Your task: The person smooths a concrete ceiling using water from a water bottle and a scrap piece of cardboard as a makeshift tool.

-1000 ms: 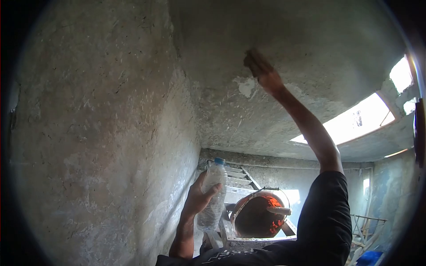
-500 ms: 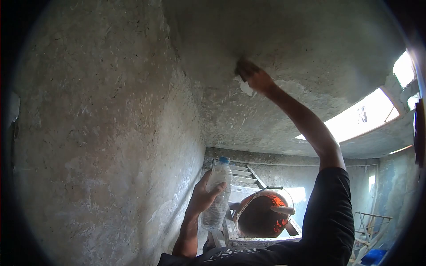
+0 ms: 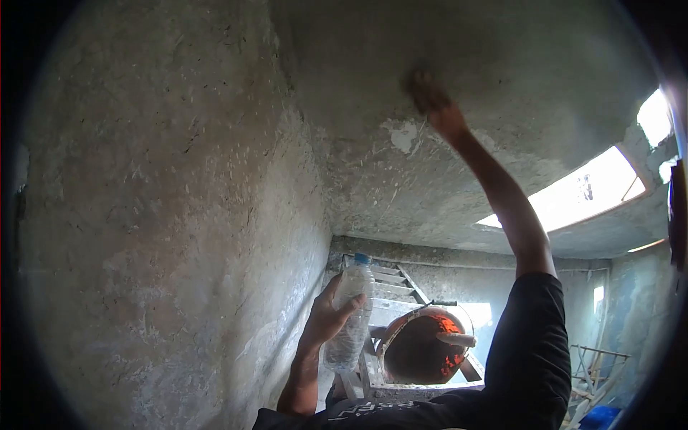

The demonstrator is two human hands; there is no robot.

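My left hand [image 3: 326, 315] is wrapped round a clear plastic bottle [image 3: 352, 304] with a blue cap. The bottle stands nearly upright beside the wall, and its sides look wet or clouded. Raised high, my right hand [image 3: 438, 104] is at the grey plastered ceiling [image 3: 516, 64], blurred by motion. Its fingers are closed around a dark sponge-like pad [image 3: 418, 75], pressed to or very near the surface; the pad's exact shape is smeared. A pale rough patch [image 3: 403, 135] shows on the ceiling just left of my right wrist.
An orange-rimmed bucket [image 3: 387, 344] with a handle and a tool grip [image 3: 456, 339] across its rim sits below, among ladder parts. A ladder [image 3: 394, 290] leans behind it. The rough wall [image 3: 165, 215] rises on the left; a bright opening [image 3: 588, 190] and metal frame [image 3: 598, 365] are right.
My right hand has swept up and to the right across the ceiling, uncovering the pale patch. My left hand and the bottle have stayed almost in place.
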